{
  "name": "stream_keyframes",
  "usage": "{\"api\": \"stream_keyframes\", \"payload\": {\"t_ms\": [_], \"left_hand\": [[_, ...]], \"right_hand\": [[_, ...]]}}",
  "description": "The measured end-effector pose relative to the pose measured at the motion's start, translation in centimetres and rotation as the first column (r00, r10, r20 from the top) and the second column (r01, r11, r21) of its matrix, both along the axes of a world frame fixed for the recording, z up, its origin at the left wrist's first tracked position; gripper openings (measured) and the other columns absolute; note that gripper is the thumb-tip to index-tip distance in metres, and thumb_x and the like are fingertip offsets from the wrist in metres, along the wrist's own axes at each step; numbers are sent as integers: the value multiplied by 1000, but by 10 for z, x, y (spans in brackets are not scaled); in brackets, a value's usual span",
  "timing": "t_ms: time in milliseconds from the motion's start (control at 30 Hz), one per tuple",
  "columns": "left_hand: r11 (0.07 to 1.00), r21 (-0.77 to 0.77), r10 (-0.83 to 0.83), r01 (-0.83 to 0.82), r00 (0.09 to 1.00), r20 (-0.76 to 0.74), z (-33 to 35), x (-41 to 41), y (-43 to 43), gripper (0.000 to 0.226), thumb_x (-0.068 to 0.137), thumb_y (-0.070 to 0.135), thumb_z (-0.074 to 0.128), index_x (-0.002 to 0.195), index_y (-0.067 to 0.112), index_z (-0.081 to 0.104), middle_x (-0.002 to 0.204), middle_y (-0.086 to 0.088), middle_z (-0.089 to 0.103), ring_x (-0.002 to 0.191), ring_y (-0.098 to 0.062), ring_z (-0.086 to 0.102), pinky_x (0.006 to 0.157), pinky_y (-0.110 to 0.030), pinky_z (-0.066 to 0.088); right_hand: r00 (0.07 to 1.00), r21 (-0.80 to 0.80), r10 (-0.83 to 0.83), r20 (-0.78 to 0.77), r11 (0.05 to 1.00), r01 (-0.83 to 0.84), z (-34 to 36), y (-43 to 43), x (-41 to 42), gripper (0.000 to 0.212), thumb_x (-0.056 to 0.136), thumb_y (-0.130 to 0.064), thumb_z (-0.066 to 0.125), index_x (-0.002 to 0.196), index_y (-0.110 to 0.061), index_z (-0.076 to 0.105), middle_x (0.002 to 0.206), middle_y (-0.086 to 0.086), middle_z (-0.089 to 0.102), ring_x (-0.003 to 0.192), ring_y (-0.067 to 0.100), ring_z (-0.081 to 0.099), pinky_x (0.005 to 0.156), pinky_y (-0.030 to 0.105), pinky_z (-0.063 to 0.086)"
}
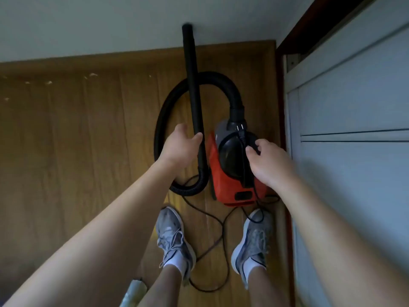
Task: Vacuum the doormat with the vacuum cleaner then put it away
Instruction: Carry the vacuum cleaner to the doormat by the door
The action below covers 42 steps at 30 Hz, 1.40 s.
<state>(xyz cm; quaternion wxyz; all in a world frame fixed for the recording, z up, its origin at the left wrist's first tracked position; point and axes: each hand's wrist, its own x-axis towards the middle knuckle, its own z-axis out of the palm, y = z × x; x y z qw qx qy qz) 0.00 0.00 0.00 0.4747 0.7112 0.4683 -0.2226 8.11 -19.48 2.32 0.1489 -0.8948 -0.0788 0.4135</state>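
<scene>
A red and black vacuum cleaner [230, 173] sits on the wooden floor in a corner, close to the white cupboard. Its black ribbed hose [168, 111] loops from the body's front round to a long black tube [192, 80] that leans up against the wall. My left hand [179, 145] grips the lower part of that tube. My right hand [267, 160] curls round the black handle on top of the vacuum body. The black power cord [221, 231] trails loose across the floor between my feet. No doormat is in view.
A white cupboard [354, 129] with panelled doors stands along the right. A pale wall [88, 25] closes the far side. My two grey sneakers stand on the wooden floor [66, 140] just behind the vacuum. A pale rolled object [135, 289] lies at the bottom edge.
</scene>
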Motion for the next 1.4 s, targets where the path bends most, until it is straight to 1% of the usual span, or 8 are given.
{"api": "stream_keyframes", "payload": {"t_ms": [133, 400, 600, 700, 933, 1067, 1233, 1400], "left_hand": [[1000, -15, 13, -14, 998, -57, -46, 0, -6, 66, 103, 43, 51, 159, 19, 25, 80, 18, 45, 60, -2, 53, 45, -12, 43], [993, -27, 112, -113, 993, -48, -110, 9, -20, 69, 103, 40, 54, 159, 18, 21, 119, 0, 60, 101, -18, 67, 69, -25, 50], [985, -8, 171, -171, 984, -40, -139, 14, -21, 54, 101, 39, 57, 147, 17, 40, 97, 7, 62, 84, -14, 66, 69, -30, 56], [985, 31, 171, -170, 985, -12, -147, 15, -24, 48, 102, 32, 57, 145, 17, 44, 109, 0, 67, 89, -18, 68, 73, -33, 60], [987, 54, 151, -153, 988, 34, -144, 11, -24, 46, 102, 24, 56, 147, 18, 44, 130, -3, 63, 103, -19, 65, 79, -30, 55], [992, 64, 103, -106, 994, 47, -132, 0, -25, 48, 103, 22, 55, 149, 19, 40, 113, 6, 57, 75, -3, 59, 60, -20, 48], [996, 32, 77, -79, 994, 79, -111, -19, -24, 50, 103, 19, 55, 150, 19, 38, 133, -2, 58, 97, -11, 62, 73, -24, 52], [998, 11, 61, -62, 992, 108, -85, -32, -22, 47, 103, 19, 54, 148, 20, 40, 126, 7, 55, 88, -4, 58, 70, -19, 48]], "right_hand": [[1000, -15, -22, 22, 1000, 22, -35, -5, -4, 51, 106, -44, 38, 149, -16, 42, 139, 6, 56, 120, 26, 57, 83, 30, 39], [979, 88, -137, 151, 988, 125, -67, -14, -14, 27, 105, -41, 41, 112, -22, 59, 87, -8, 63, 69, 5, 54, 55, 23, 37], [969, 196, -226, 97, 959, 204, -75, -16, -20, 40, 106, -38, 41, 74, -17, 52, 63, 1, 56, 54, 13, 53, 49, 25, 40], [960, 235, -278, 38, 936, 262, -79, -14, -22, 39, 106, -38, 41, 80, -16, 58, 73, 3, 67, 64, 16, 65, 60, 36, 53], [918, 268, -393, -50, 881, 391, -85, -13, -25, 32, 107, -37, 39, 88, -21, 60, 72, -1, 69, 57, 3, 66, 49, 10, 45], [900, 264, -431, -65, 863, 432, -85, -8, -28, 31, 107, -36, 38, 89, -23, 58, 70, -2, 67, 54, 3, 64, 54, 19, 52], [862, 250, -497, -94, 827, 504, -83, -3, -30, 30, 108, -36, 39, 88, -24, 57, 71, -1, 66, 57, 10, 64, 62, 33, 58], [895, 208, -441, -71, 871, 446, -80, 1, -35, 30, 107, -38, 39, 94, -20, 60, 78, 1, 68, 66, 15, 68, 63, 34, 56]]}}
